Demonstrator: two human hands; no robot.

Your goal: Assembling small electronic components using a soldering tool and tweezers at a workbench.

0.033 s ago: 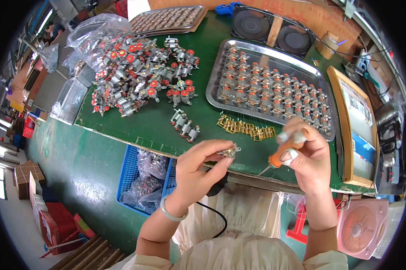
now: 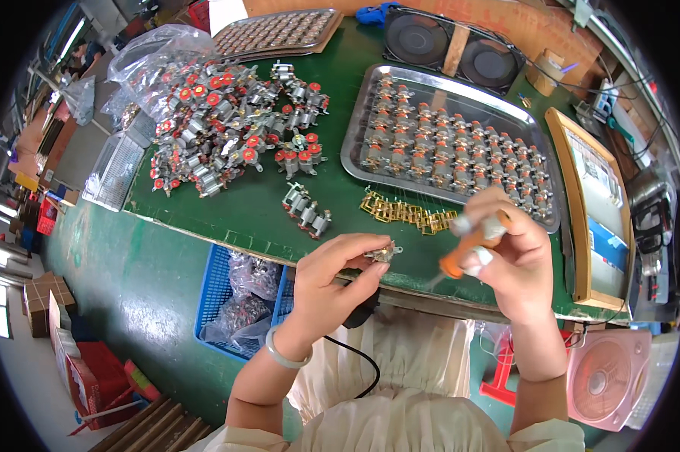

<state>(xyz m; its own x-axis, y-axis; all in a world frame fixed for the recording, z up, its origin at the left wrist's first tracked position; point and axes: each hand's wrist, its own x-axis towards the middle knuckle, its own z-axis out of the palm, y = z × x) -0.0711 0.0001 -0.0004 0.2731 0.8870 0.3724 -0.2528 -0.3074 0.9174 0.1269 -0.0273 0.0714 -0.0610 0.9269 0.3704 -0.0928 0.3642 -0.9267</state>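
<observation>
My left hand pinches a small metal motor part between thumb and fingers, just over the front edge of the green table. My right hand grips an orange-handled screwdriver, its tip slanting down and left toward the part, a short gap away. Beyond my hands lie a row of brass pieces and a small cluster of grey motors.
A heap of red-capped motors fills the table's left. A steel tray holds rows of motors. Two black fans and a second parts tray sit at the back, a wood-framed board at right, a blue basket below.
</observation>
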